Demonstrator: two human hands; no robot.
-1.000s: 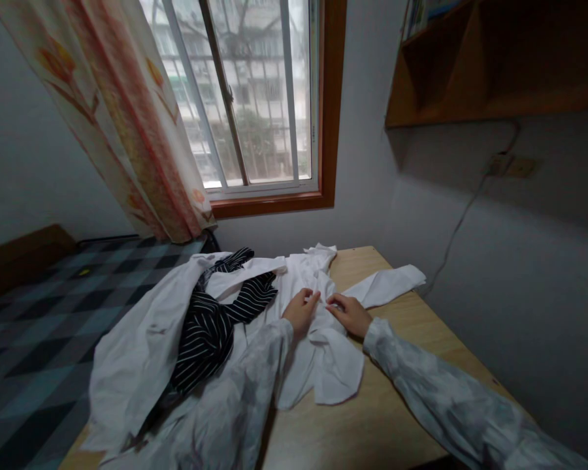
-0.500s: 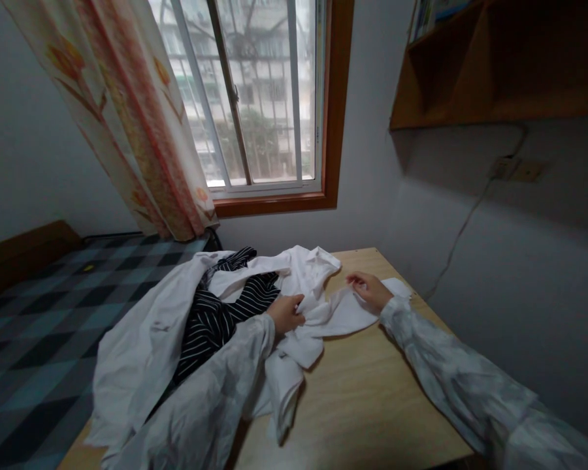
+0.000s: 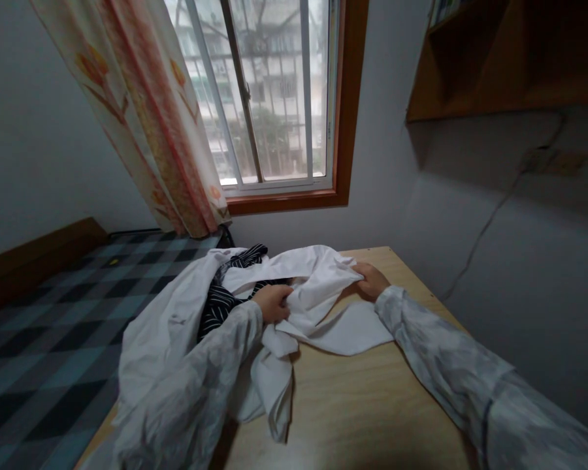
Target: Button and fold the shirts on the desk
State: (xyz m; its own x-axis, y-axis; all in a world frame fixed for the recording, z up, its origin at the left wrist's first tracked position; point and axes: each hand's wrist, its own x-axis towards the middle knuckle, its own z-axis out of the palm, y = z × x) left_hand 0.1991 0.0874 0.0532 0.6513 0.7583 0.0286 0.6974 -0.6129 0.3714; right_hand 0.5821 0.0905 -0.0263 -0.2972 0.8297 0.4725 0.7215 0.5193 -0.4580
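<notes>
A crumpled white garment point(image 3: 318, 287) with long loose parts lies across the wooden table; its exact kind is hard to tell. My left hand point(image 3: 273, 303) is closed on its cloth near the middle of the heap. My right hand point(image 3: 371, 281) pinches an edge of the same cloth and holds it stretched out to the right. Black fabric with white stripes point(image 3: 219, 305) shows among the white folds, partly behind my left forearm. One white flap point(image 3: 353, 328) rests flat below my right hand, and another twisted end point(image 3: 273, 385) hangs toward me.
The light wooden table point(image 3: 353, 405) stands against the wall. To the left is a bed with a checked cover point(image 3: 53, 339). Behind are a window point(image 3: 279, 111) and a flowered curtain point(image 3: 161, 130). A wooden shelf point(image 3: 490, 72) and a cord point(image 3: 485, 228) are at the right.
My right hand has closed on the white cloth's edge and pulls it out to the right. My left hand keeps its grip. The view has shifted slightly, moving the room rightward.
</notes>
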